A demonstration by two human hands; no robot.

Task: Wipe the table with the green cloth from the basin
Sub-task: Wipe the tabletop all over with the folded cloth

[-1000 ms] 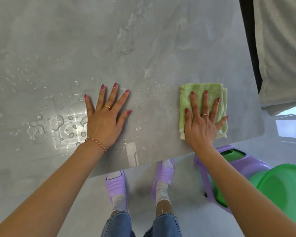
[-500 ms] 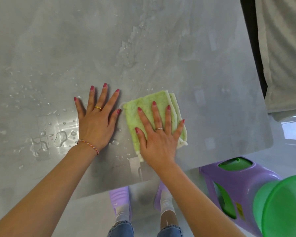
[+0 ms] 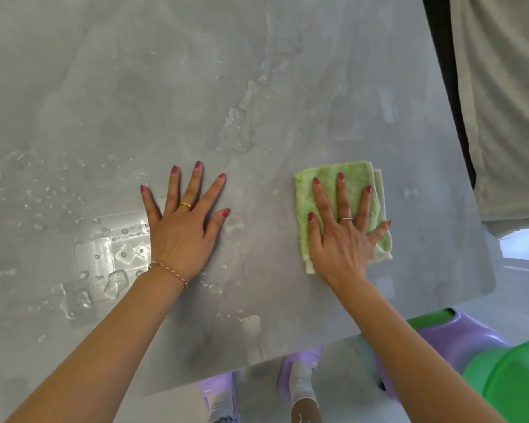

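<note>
- Flat on the grey table (image 3: 318,87), the folded green cloth (image 3: 351,184) lies near the table's right edge, its layered edges showing along its right side.
- Over the cloth, the right hand (image 3: 344,239) presses down with straight, spread fingers; nothing is curled round the fabric, the palm covering the cloth's near half and the fingertips reaching toward its far edge.
- Only the little finger and the heel of that hand stick out past the cloth, the little finger over its right edge.
- Left of the cloth, well apart from it, the left hand (image 3: 180,233) rests palm-down on the bare table, fingers straight and fanned, holding nothing.
- Further left of the cloth, beyond the left hand, water drops and small puddles (image 3: 110,264) sit on the surface; a streak of wet marks (image 3: 248,117) runs away from the cloth toward the far side of the table.
- Below and right of the cloth, past the table's near edge, a green basin (image 3: 513,383) stands on a purple stool (image 3: 458,340).
- Right of the cloth, beyond the table edge, hangs a pale fabric (image 3: 501,102).
</note>
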